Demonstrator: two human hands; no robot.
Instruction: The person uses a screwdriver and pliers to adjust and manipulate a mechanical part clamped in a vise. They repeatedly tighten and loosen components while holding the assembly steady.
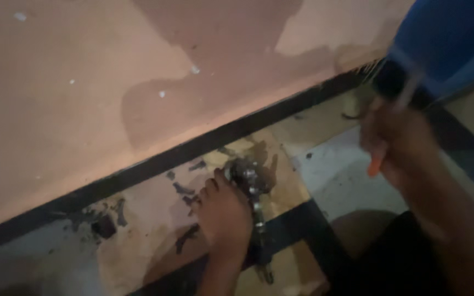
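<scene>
Lying lengthwise on the stained floor [149, 219], a greasy metal chain [254, 203] is pinned under a bare foot [223, 214], while the right hand [393, 145], raised well apart to its right, is closed around an orange-handled tool [377, 161]; no left hand is seen.

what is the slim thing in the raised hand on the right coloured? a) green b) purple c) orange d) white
c, the slim stick-like tool poking out below the right hand is orange; it is blurred, so its kind cannot be told, while the left hand rests low on a dark greasy metal part.
</scene>
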